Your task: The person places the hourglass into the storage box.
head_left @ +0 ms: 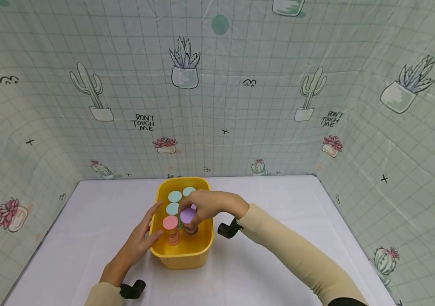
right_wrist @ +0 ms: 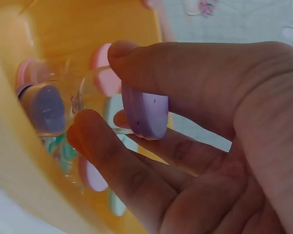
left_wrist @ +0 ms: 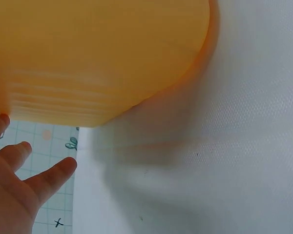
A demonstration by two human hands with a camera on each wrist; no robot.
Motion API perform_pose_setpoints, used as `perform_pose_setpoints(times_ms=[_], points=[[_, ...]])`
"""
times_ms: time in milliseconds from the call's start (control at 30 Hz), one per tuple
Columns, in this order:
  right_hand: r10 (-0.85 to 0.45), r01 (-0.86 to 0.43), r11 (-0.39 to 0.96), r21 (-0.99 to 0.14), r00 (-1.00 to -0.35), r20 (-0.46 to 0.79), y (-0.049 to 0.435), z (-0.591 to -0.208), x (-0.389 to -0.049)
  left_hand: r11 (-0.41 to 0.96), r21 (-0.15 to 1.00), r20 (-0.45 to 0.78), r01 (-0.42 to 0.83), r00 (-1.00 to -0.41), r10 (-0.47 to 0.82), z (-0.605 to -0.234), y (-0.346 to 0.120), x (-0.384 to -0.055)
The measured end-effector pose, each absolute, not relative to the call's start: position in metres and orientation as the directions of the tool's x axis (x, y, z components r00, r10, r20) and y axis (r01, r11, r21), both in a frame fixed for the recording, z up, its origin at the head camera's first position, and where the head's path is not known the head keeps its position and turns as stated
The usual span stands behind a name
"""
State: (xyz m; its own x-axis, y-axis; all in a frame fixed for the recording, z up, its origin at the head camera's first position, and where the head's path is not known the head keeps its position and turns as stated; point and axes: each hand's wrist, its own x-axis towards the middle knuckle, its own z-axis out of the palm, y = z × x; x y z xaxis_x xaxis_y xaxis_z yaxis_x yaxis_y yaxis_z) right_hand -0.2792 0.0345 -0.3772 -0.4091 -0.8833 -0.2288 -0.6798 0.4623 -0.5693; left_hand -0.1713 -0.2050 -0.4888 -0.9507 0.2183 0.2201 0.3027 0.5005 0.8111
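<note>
In the head view, my right hand (head_left: 211, 204) reaches into a yellow tub (head_left: 181, 262) and pinches a purple-capped sand timer (head_left: 188, 215). The right wrist view shows thumb and fingers round its clear body, just below the purple cap (right_wrist: 147, 114); dark purple sand (right_wrist: 48, 109) lies at its far end. Beside it stands a pink-capped sand timer (head_left: 170, 223). My left hand (head_left: 139, 240) is at the tub's left rim, its thumb over the edge. Its other fingers (left_wrist: 53, 180) are spread outside the tub wall in the left wrist view.
Several pale-blue round caps (head_left: 174, 196) stand towards the back of the tub. The tub sits on a white-covered table (head_left: 271, 255). Behind and at the sides hangs a gridded cactus-print cloth (head_left: 217, 106).
</note>
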Motion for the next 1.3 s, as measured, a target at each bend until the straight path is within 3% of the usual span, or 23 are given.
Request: perform_pose_setpoints(times_ms=[333,700,1300], points=[[-0.837,-0.668,0.546,-0.505,-0.456,-0.302,0.03,-0.394,-0.274,0.5,0.817,0.203,0.288,-0.954,0.219,-0.492,-0.202,-0.173],[-0.853,-0.735,0.519,-0.436,-0.416,-0.314,0.023,-0.404,-0.271,0.504,0.802,0.236,0.322,-0.945,0.228,-0.496,-0.204,-0.172],[-0.844,-0.764,0.533,-0.362,-0.453,-0.287,0.016,-0.406,-0.271,0.5,0.808,0.235,0.312,-0.949,0.211,-0.494,-0.204,-0.173]])
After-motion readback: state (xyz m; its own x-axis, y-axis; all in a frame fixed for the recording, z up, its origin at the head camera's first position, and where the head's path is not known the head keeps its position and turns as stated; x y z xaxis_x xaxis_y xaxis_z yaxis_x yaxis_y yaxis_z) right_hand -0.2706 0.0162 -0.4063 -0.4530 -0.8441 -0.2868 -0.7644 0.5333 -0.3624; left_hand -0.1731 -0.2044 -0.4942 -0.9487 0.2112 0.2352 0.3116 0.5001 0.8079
